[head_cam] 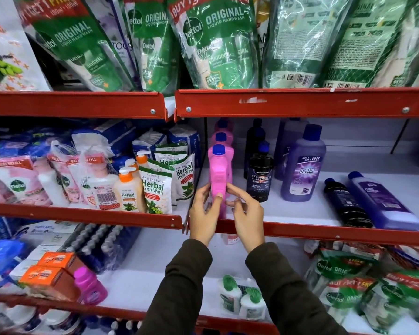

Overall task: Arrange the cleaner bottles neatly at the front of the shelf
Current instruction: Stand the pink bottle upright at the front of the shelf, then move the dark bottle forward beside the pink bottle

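A pink cleaner bottle (218, 172) with a blue cap stands at the front left of the white middle shelf (300, 211). My left hand (203, 211) wraps its lower left side, thumb on the front. My right hand (247, 213) touches its right side with the fingertips. Two more pink bottles (221, 137) line up behind it. To the right stand a black Bactin bottle (260, 177) and a purple Bactin bottle (302, 165), with others behind them. A black bottle (346, 204) and a purple bottle (382, 201) lie flat at the right.
Red shelf lips (300, 102) run above and below (324, 234) the bottles. Herbal hand wash pouches (155, 187) and pump bottles (128, 189) fill the left bay. Green Dettol refill packs (213, 42) hang above. The lower shelf holds orange boxes (51, 267), a pink bottle (90, 285) and Dettol packs (348, 281).
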A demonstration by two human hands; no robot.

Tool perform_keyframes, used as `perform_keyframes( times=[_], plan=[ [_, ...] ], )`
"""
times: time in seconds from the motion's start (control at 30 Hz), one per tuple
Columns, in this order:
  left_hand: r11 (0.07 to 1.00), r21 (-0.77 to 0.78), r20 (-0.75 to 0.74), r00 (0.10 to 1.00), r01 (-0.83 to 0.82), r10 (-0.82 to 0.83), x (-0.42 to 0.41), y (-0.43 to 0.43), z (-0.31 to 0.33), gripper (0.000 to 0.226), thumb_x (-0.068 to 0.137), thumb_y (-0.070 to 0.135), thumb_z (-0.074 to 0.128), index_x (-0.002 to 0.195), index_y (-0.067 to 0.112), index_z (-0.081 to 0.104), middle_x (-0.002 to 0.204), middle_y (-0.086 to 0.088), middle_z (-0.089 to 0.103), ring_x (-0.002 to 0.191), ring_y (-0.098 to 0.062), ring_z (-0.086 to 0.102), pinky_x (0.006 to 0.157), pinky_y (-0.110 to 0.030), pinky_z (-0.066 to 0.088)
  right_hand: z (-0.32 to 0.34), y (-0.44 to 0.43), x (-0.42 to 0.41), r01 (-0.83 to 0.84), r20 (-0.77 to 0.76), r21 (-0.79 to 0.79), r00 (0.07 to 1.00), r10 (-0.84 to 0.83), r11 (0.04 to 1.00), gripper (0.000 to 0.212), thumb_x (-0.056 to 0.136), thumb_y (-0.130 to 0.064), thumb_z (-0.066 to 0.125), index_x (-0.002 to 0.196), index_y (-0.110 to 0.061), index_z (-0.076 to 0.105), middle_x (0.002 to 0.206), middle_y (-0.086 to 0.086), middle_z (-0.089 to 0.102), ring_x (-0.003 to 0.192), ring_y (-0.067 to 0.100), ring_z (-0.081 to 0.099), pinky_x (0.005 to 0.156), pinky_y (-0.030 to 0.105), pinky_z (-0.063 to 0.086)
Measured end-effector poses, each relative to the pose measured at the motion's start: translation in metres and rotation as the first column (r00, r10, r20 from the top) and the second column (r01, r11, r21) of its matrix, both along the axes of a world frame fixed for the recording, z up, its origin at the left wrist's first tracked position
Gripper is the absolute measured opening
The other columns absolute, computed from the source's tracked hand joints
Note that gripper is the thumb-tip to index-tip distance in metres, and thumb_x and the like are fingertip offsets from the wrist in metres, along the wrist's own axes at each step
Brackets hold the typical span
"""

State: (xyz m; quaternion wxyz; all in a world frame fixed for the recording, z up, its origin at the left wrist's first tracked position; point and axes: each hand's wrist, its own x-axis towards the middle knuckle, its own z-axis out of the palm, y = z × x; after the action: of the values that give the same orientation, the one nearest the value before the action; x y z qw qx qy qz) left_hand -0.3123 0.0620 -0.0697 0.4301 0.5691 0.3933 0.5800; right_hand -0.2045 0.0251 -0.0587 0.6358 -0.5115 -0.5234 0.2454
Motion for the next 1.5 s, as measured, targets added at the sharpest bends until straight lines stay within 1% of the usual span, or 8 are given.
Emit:
perform_keyframes(
  times=[0.17,0.37,0.57,0.73,0.93,1.1,1.23,1.5],
  plan=[
    [0.996,0.058,-0.167,0.983,-0.065,0.074,-0.007,0.014,-0.001,0.047,0.091,0.035,0.067,0.135,0.021,0.056,0.131,0.0,0.048,0.113,-0.016,0.061,0.1,-0.032,0.052,-0.002,0.002,0.006,0.019,0.035,0.001,0.999,-0.019,1.0,0.042,0.095,0.003,0.051,0.124,-0.024,0.065,0.118,-0.006,0.07,0.105,0.003,0.067,0.092,0.017,0.053],
    [0.996,0.079,-0.13,0.991,0.036,-0.025,-0.023,0.022,0.003,0.031,0.097,0.026,0.059,0.125,0.026,0.045,0.12,0.006,0.061,0.111,0.001,0.059,0.08,-0.002,0.05,0.004,0.02,0.019,-0.151,-0.045,-0.215,0.988,0.144,0.965,0.054,0.096,-0.006,0.06,0.146,-0.014,0.043,0.137,0.006,0.053,0.11,0.01,0.056,0.066,0.004,0.051],
    [0.998,0.055,-0.077,0.996,0.042,-0.038,-0.023,0.024,0.005,0.023,0.098,0.022,0.058,0.121,0.023,0.051,0.116,0.008,0.063,0.11,-0.002,0.062,0.078,-0.005,0.052,-0.002,0.021,0.019,-0.052,0.001,-0.162,0.999,0.053,0.985,0.051,0.09,-0.011,0.07,0.138,-0.013,0.054,0.131,0.006,0.064,0.112,0.014,0.062,0.073,0.009,0.055],
    [0.999,0.029,-0.028,0.999,0.04,-0.039,-0.022,0.028,0.002,0.023,0.1,0.021,0.054,0.123,0.019,0.053,0.121,-0.003,0.065,0.109,-0.007,0.065,0.077,-0.01,0.056,-0.004,0.02,0.02,-0.02,0.001,-0.155,1.0,0.02,0.988,0.053,0.081,-0.02,0.08,0.131,-0.018,0.062,0.122,0.0,0.07,0.109,0.012,0.068,0.088,0.033,0.061],
    [1.0,0.012,0.011,1.0,-0.01,0.009,-0.016,0.024,0.0,0.03,0.101,0.021,0.053,0.13,0.014,0.052,0.129,-0.009,0.064,0.117,-0.017,0.064,0.079,-0.013,0.058,-0.006,0.018,0.017,-0.028,0.008,-0.135,1.0,0.03,0.99,0.051,0.081,-0.023,0.08,0.129,-0.025,0.062,0.111,-0.016,0.067,0.096,-0.012,0.063,0.074,0.007,0.054],
    [0.963,0.065,0.076,0.963,-0.263,0.258,0.003,0.005,-0.001,0.033,0.1,0.023,0.055,0.132,0.018,0.053,0.129,0.001,0.059,0.109,0.002,0.063,0.075,-0.005,0.053,-0.003,0.006,0.046,-0.007,0.001,-0.102,1.0,0.007,0.995,0.047,0.086,-0.025,0.075,0.13,-0.029,0.059,0.109,-0.025,0.063,0.095,-0.006,0.066,0.073,0.004,0.051],
    [0.839,0.269,0.086,0.879,-0.474,0.469,0.04,-0.013,0.001,0.021,0.096,0.019,0.056,0.116,0.022,0.058,0.115,0.003,0.061,0.101,-0.01,0.062,0.084,-0.015,0.052,0.005,-0.014,0.109,0.152,0.015,-0.016,0.988,-0.152,0.988,0.029,0.088,-0.013,0.072,0.114,-0.025,0.067,0.108,-0.011,0.071,0.089,-0.011,0.066,0.075,0.004,0.048],
    [0.937,0.343,-0.1,0.989,-0.07,0.111,0.184,-0.044,0.018,0.024,0.097,0.024,0.057,0.12,0.031,0.059,0.104,0.009,0.064,0.087,-0.013,0.062,0.074,-0.018,0.052,0.024,-0.049,0.244,0.478,0.345,-0.166,0.848,-0.404,0.862,0.031,0.093,-0.014,0.06,0.123,-0.011,0.068,0.115,0.015,0.073,0.106,0.032,0.068,0.095,0.038,0.053]
  ],
)
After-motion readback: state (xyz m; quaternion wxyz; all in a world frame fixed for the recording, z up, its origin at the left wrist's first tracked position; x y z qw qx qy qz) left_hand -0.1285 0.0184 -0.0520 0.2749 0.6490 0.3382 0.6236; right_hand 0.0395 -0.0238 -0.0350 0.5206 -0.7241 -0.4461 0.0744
